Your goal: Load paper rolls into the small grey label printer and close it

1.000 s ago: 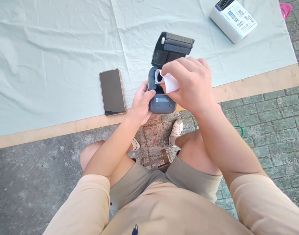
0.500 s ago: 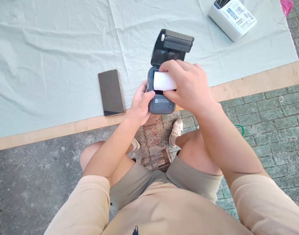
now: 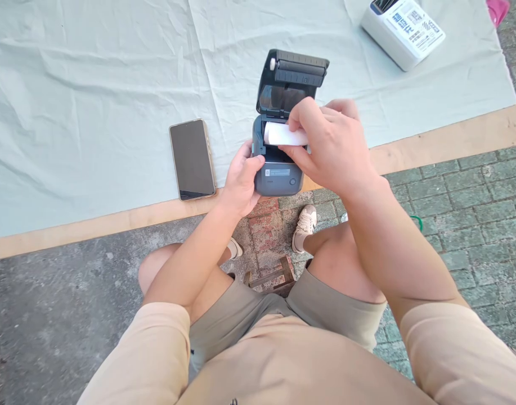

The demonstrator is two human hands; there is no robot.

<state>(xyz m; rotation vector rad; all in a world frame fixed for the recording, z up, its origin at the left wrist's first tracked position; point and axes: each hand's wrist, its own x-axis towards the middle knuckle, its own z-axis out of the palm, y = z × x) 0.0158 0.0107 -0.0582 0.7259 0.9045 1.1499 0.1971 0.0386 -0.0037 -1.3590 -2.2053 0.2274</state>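
From the head camera we see our left hand (image 3: 241, 183) curled around the left side of a small dark printer (image 3: 278, 169), thumb on its top edge and fingers wrapped against its wall, steadying it. Our right hand (image 3: 329, 146) is partly closed, pinching a white paper roll (image 3: 281, 134) between thumb and fingers, and the roll lies across the printer's open bay. The printer sits at the near edge of a pale cloth (image 3: 93, 84), its lid (image 3: 291, 79) tipped up and back toward twelve o'clock. At nine o'clock from the printer a phone (image 3: 192, 158) lies flat, screen dark, just apart from our left hand. Far off at two o'clock rests a white box (image 3: 403, 34). Our right hand covers the roll's right end.
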